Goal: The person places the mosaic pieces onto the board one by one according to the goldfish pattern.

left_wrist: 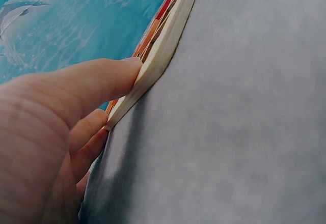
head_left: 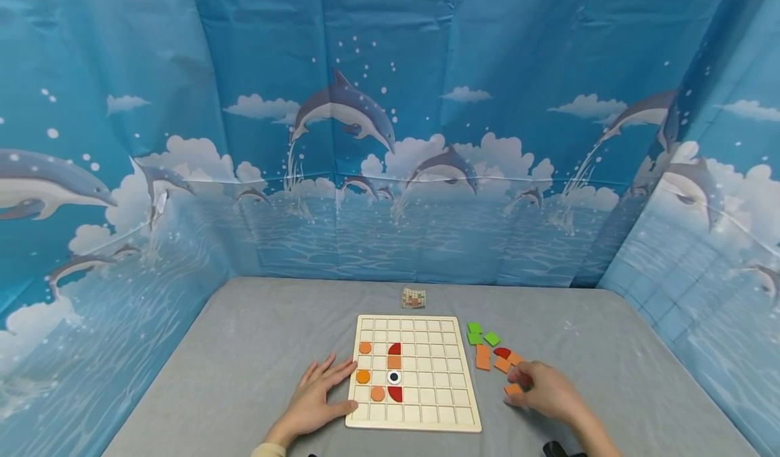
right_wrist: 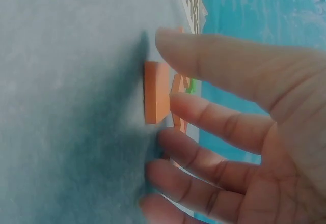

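Note:
A cream grid board (head_left: pixel 436 378) lies on the grey table. My left hand (head_left: pixel 317 397) rests at its left edge, fingers spread and thumb near the lower corner; in the left wrist view the thumb (left_wrist: pixel 109 76) touches the rim. On the board sit orange discs (head_left: pixel 378 394), red quarter-round pieces (head_left: pixel 395 394), an orange square (head_left: pixel 394 362) and a white piece with a black ring (head_left: pixel 394 377). Right of the board, my right hand (head_left: pixel 546 390) hovers around a loose orange square tile (right_wrist: pixel 151 92), thumb and fingers apart on either side of it.
Beside the board's right edge lie green tiles (head_left: pixel 491 338), more orange tiles (head_left: pixel 483 357) and a red piece (head_left: pixel 502 353). A small printed card (head_left: pixel 414 298) is behind the board. Blue dolphin curtains (head_left: pixel 378 227) hang around the table.

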Motion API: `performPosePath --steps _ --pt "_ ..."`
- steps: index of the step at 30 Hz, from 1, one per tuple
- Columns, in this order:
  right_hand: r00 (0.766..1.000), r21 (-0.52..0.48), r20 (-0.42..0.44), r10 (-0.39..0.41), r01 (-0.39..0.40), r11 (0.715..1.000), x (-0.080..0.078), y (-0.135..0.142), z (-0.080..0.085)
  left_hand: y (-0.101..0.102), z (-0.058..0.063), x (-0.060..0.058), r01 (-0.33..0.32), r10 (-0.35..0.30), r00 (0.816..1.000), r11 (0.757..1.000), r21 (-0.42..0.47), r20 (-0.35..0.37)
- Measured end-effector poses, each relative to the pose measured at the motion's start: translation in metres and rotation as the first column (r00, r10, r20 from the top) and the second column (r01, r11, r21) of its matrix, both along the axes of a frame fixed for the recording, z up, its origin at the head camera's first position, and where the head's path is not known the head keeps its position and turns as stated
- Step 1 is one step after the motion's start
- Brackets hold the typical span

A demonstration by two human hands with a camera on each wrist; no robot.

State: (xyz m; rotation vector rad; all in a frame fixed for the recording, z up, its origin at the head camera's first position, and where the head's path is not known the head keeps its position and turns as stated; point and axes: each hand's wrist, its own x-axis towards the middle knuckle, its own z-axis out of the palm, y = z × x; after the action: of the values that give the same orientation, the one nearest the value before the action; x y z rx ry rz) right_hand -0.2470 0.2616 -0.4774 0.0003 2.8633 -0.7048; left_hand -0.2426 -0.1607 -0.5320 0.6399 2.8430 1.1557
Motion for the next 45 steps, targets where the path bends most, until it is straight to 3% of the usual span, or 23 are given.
performPosePath --steps 25,38,45 --pt "0.997 -0.08 0.072 -0.033 0.038 0.996 0.0041 0.0042 -0.0061 0.0002 0.0008 0.0003 0.001 -0.001 1.0 1.0 0.006 0.005" --pt "0.998 -0.103 0.063 -0.024 0.03 0.994 0.0053 0.0065 -0.0075 0.0004 -0.0002 0.0009 -0.002 0.002 1.0 1.0 0.002 0.008" --pt "0.999 -0.17 0.026 -0.018 0.023 0.985 0.0068 0.0053 -0.0071 0.0002 0.0007 0.0013 -0.002 0.002 1.0 1.0 0.007 -0.001"
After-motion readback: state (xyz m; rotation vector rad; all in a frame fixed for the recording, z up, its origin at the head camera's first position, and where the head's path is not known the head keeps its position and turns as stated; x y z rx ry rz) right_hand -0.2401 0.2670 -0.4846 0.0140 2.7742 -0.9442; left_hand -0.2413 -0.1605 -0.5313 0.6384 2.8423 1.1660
